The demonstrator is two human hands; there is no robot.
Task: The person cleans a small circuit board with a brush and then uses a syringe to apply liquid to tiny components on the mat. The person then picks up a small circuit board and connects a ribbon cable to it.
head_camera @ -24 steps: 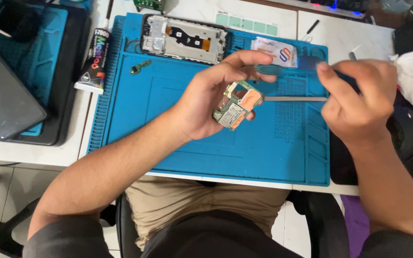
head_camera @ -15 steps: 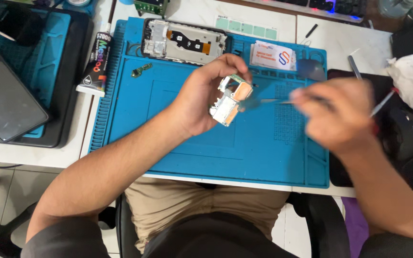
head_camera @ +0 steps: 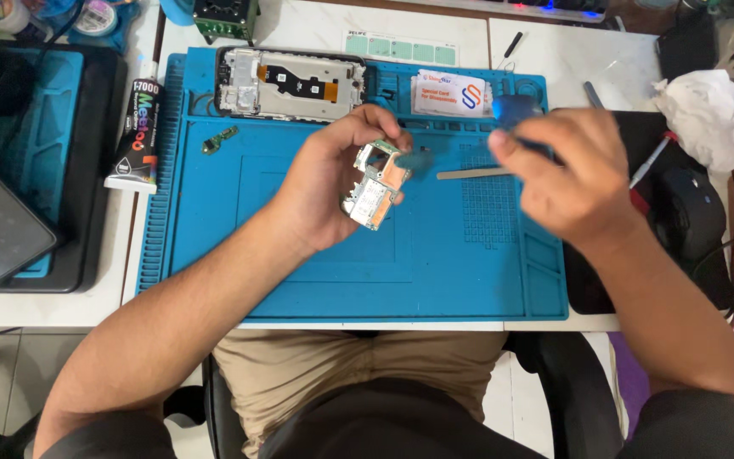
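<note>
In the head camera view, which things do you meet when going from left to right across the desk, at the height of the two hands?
Dark tray → glue tube → small green part → left hand → circuit board → flat spatula tool → right hand → black mouse.

The mat [head_camera: 316, 272] looks like matt blue rubber, ribbed along its edges. The board [head_camera: 373, 189] shows shiny bare metal shields and a copper-coloured patch. The tube [head_camera: 136, 136] is glossy black plastic. The tissue [head_camera: 700, 106] is crumpled white paper; the table [head_camera: 554, 51] smooth white.
</note>
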